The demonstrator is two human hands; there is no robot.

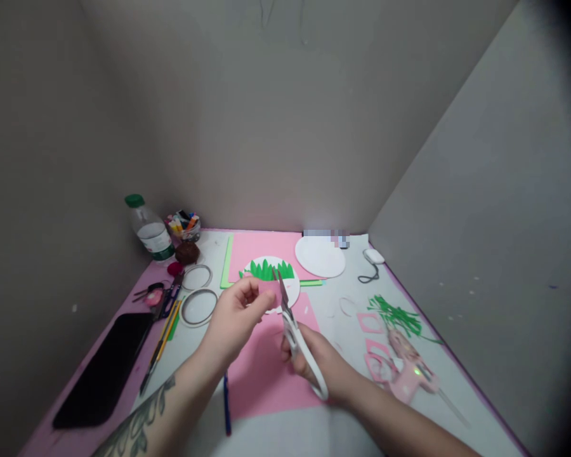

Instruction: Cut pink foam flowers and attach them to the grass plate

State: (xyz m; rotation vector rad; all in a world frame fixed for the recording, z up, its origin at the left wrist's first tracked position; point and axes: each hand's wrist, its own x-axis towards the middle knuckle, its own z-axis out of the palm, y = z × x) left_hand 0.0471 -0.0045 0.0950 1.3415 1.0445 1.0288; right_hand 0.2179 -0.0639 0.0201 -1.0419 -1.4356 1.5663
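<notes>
My left hand point(240, 311) pinches a small piece of pink paper point(275, 293) between thumb and fingers. In my right hand point(314, 358) are white-handled scissors point(297, 346), their blades pointing up and away, close beside the paper. The blades look slightly apart; whether they touch the paper I cannot tell. Behind both hands lies a white round plate point(292, 293) with green paper grass point(266, 270) across it, partly hidden by my left hand. Under the hands is a pink sheet point(276, 387), with a blue pen point(227, 406) along its left edge.
Left are a black phone-like slab point(105, 368), tape rolls point(198, 307), a yellow cutter point(164, 339), a bottle point(152, 231) and a cup of markers point(190, 228). A pink glue gun point(409, 377), green strips point(397, 314) and pink scraps point(371, 322) lie right. Another white plate point(320, 256) sits behind.
</notes>
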